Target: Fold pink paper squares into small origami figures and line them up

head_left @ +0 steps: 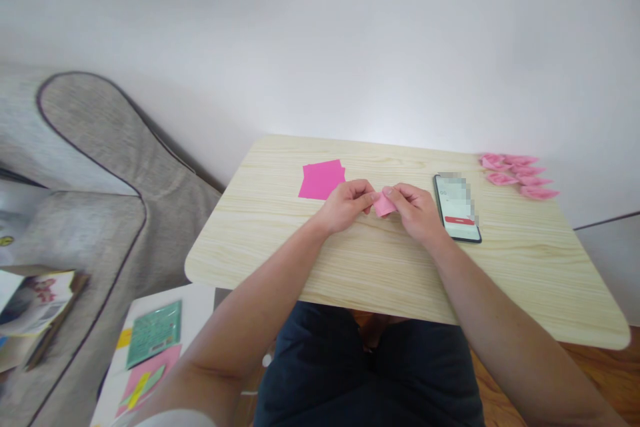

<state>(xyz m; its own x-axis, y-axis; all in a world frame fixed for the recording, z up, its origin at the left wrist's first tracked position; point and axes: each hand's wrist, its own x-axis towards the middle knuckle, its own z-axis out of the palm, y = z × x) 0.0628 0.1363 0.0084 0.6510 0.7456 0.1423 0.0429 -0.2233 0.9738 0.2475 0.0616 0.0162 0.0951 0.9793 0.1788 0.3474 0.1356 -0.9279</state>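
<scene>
Between my two hands, above the middle of the wooden table (370,267), is a small folded piece of pink paper (385,205). My left hand (349,205) pinches its left edge between thumb and fingers. On the other side my right hand (413,208) grips the right part, the thumb lying on top. The fingers hide some of the paper, so its exact fold is unclear. Just beyond my left hand lie bright magenta paper sheets (321,180), slightly fanned. A phone (457,210) with its screen lit lies right of my right hand.
Several folded pink paper pieces (520,175) are grouped at the table's far right. A grey sofa (85,147) stands left, with magazines (37,303) on it. Below, a white surface (195,310) holds a green packet (155,333) and coloured papers. A white wall borders the table's back.
</scene>
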